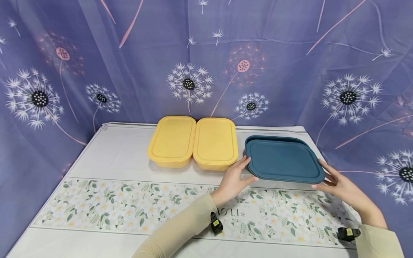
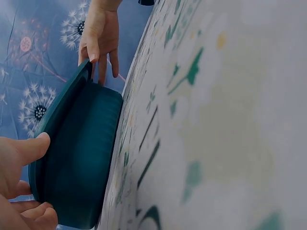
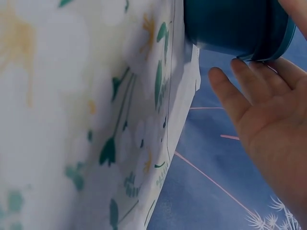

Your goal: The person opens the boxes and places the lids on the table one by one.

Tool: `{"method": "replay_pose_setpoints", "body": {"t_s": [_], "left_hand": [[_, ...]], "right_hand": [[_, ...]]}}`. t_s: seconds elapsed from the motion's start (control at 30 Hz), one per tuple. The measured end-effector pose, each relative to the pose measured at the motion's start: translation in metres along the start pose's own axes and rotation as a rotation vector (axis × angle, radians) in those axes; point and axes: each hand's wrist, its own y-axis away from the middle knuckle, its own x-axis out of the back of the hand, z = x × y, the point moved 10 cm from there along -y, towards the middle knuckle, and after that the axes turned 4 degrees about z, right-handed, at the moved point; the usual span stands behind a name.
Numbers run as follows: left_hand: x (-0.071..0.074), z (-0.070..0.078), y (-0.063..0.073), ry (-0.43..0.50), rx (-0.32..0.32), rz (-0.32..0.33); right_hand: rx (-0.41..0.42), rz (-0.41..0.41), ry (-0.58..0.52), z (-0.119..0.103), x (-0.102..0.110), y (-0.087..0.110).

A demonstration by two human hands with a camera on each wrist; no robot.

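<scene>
A dark blue lid lies over a dark blue food container on the right of the table. The lid sits askew: behind its far edge the container's back rim shows, and in the left wrist view the lid overhangs the container's near side. My left hand grips the lid's near left corner, thumb at the front edge and fingers along the left side. At the opposite end my right hand holds the near right corner between thumb and fingers. The container's inside is hidden under the lid.
Left of the blue container stand two yellow containers with yellow lids, side by side and nearly touching. A floral runner crosses the white table. A purple dandelion-print curtain hangs close around the back and sides.
</scene>
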Motion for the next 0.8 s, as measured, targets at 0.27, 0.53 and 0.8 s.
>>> {"method": "replay_pose_setpoints", "body": {"t_s": [0.27, 0.53, 0.8], "left_hand": [[0.005, 0.003, 0.002, -0.009, 0.005, 0.016], [0.009, 0.007, 0.002, -0.006, -0.014, 0.048], [0.013, 0.011, 0.001, 0.009, -0.063, 0.068]], "right_hand": [[0.001, 0.016, -0.003, -0.002, 0.003, 0.003], [-0.004, 0.075, -0.015, -0.002, 0.009, 0.006], [-0.016, 0.108, 0.012, -0.001, 0.013, 0.007]]}}
